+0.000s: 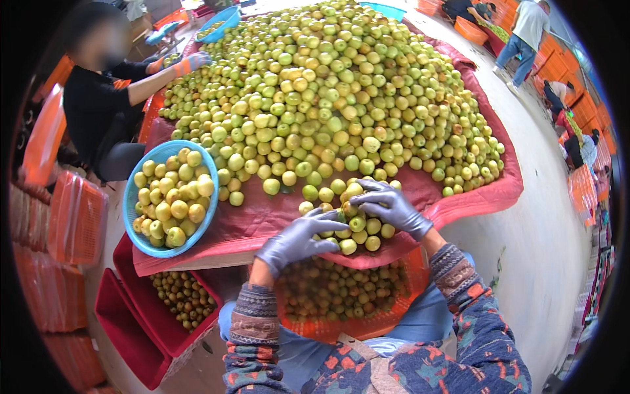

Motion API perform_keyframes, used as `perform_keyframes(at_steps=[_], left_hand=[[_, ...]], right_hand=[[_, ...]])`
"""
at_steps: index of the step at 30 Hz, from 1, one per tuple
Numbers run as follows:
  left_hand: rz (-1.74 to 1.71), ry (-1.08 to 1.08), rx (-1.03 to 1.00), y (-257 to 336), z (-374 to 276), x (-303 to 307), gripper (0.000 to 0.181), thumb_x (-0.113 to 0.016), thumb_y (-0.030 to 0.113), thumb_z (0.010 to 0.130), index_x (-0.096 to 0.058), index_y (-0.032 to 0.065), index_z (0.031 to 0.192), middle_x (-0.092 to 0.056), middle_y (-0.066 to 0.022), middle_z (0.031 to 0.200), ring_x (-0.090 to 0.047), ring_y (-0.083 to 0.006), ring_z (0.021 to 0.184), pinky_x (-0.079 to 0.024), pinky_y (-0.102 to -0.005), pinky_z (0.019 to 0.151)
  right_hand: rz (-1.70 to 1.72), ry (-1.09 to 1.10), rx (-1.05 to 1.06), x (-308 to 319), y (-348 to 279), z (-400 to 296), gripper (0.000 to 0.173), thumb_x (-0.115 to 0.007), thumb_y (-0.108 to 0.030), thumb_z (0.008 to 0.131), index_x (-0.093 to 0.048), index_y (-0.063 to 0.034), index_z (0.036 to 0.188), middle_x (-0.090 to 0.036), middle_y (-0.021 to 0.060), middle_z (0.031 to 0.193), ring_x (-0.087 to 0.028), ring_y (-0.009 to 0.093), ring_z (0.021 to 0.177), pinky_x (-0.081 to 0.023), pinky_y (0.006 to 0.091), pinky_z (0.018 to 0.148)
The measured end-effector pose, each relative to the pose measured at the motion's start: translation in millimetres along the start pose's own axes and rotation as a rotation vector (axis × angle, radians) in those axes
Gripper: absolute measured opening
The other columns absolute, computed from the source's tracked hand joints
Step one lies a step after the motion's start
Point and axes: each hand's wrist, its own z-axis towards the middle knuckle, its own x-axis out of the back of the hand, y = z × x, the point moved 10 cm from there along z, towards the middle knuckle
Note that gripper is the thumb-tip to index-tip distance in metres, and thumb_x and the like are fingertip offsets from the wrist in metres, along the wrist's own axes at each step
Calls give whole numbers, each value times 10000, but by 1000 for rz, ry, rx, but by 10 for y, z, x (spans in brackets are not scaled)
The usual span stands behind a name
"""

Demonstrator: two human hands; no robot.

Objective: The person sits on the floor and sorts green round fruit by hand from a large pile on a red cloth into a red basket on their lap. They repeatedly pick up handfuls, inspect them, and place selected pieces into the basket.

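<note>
A large heap of round green-yellow fruits (pixel 315 98), which look like jujubes, covers a table with a red cloth (pixel 236 221). At its near edge lies a small group of the same fruits (pixel 358 224). My left hand (pixel 302 239), in a grey glove, rests over the left side of this group, fingers spread and touching fruits. My right hand (pixel 393 207), gloved alike, reaches over the group from the right with fingertips on fruits; whether it grips one cannot be told. A blue basket (pixel 214 216) of yellower fruits stands at the table's left corner.
Below the table edge, an orange crate (pixel 339 332) of browner fruits sits between my knees. Red-lined bins (pixel 142 305), one holding brownish fruits, stand at the left. A co-worker (pixel 98 98) handles fruit across the left side. Orange crates (pixel 76 216) are stacked at far left; several people are at far right.
</note>
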Motion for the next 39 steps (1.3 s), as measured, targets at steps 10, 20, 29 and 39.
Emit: perform_keyframes(at_steps=[10, 20, 29, 39], left_hand=[[315, 311, 413, -732, -240, 454, 623, -780, 208, 703, -537, 47, 1253, -650, -166, 993, -633, -287, 899, -503, -377, 791], [-295, 51, 175, -583, 118, -77, 876, -798, 225, 714, -324, 59, 1432, -433, -190, 1399, -418, -280, 1283, -345, -359, 1055], [-330, 9, 139, -296, 291, -307, 878, -811, 276, 680, -369, 17, 1393, -485, -194, 1341, -435, -272, 1266, -362, -363, 1040], [-392, -326, 24, 379, 103, -438, 733, -786, 250, 749, -438, 65, 1367, -535, -98, 1310, -483, -193, 1201, -366, -339, 1039]], right_hand=[[-186, 285, -242, 484, 551, -503, 468, -677, -196, 815, -556, -58, 1245, -554, 129, 1255, -508, 260, 1190, -386, 365, 1023], [349, 72, -436, 157, 622, -409, 456, -602, -289, 913, -517, -57, 1296, -557, 92, 1280, -512, 193, 1175, -395, 325, 1010], [651, 9, -484, -106, 425, -528, 454, -641, -250, 887, -535, -72, 1292, -559, 50, 1272, -502, 137, 1158, -402, 301, 1004], [819, -330, -319, -62, -96, -816, 314, -597, -232, 902, -650, -31, 1138, -633, 88, 1181, -493, 192, 1214, -343, 364, 1073]])
